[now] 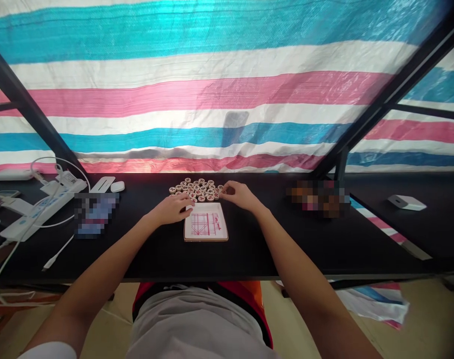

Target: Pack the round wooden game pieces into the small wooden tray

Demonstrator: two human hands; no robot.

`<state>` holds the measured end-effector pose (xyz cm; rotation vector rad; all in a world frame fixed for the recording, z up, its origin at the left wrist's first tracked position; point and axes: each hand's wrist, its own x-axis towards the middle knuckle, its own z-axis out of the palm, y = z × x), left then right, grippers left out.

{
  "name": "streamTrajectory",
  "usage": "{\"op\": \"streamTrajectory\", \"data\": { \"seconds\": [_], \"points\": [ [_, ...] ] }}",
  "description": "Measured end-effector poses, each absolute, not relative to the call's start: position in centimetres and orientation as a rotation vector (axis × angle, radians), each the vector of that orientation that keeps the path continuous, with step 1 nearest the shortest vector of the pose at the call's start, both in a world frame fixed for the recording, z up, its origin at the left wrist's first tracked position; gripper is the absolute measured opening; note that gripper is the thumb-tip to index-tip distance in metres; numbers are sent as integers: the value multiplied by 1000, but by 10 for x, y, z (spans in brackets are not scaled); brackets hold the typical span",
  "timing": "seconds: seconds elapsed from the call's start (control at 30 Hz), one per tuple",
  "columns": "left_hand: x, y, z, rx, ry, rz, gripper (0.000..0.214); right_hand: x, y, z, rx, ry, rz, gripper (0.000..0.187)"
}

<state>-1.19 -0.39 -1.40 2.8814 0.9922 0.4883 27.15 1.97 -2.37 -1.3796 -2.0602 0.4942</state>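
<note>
Round wooden Chinese chess pieces (198,191) with red and black characters lie in a close cluster on the black table. At the cluster's near left side is my left hand (172,208), palm down, its fingers stretched over the nearest pieces and its thumb over a corner of the shallow box. My right hand (239,195) touches the cluster's right edge with thumb and forefinger bent and a gap between them; its other fingers are partly hidden. In front of the pieces lies the shallow square box (206,238), its white face marked with a pink line grid.
On the left are a white power strip (43,209) with cables, a white earbud case (117,186) and a blurred item (98,214). Another blurred item (319,199) lies right, with a white charger (406,202) beyond it. Slanting black frame bars flank the table; striped sheeting hangs behind.
</note>
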Motion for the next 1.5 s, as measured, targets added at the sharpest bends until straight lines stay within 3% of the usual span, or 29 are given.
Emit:
{"op": "streamTrajectory", "data": {
  "seconds": [0.2, 0.63, 0.87, 1.0, 1.23, 1.5],
  "points": [
    [-3, -6, -21, 2879, 935, 473, 25, 256, 5, -12, -1141, -2232, 865, 28],
    [-3, -7, -19, 2897, 1003, 465, 27, 250, 5, -13, -1095, -2472, 746, 4],
    [-13, -2, -10, 2894, 1092, 557, 27, 258, 8, -15, -1127, -2373, 772, 13],
    [-27, 6, -4, 2797, 1244, 603, 26, 264, 17, -24, -1265, -2202, 516, 14],
    [-27, 9, -10, 2779, 1205, 493, 26, 268, 28, -42, -1281, -2370, 427, 41],
    [-10, -1, -17, 2788, 1049, 399, 28, 268, 25, -38, -1335, -2324, 419, 12]
  ]
}}
